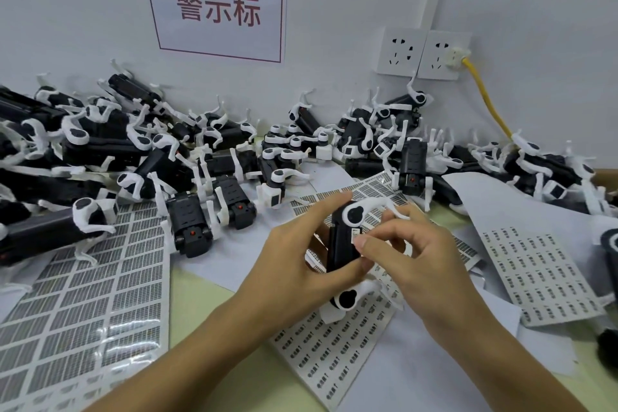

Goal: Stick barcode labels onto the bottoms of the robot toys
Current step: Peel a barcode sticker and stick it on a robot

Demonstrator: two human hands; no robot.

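The left hand (294, 257) grips a black robot toy (342, 244) (white legs) above the label sheets (337, 354), while the right hand (411, 254) pinches a barcode label (355, 235) against it.

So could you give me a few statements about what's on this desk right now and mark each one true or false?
1. The left hand grips a black and white toy. True.
2. The right hand lies flat on the table, away from the toy. False: its fingertips pinch a small label at the toy's black body.
3. A heap of toys lies along the wall. True.
4. The yellow cable is unplugged and lies on the table. False: it is plugged into the wall socket.
5. Label sheets lie on the table. True.
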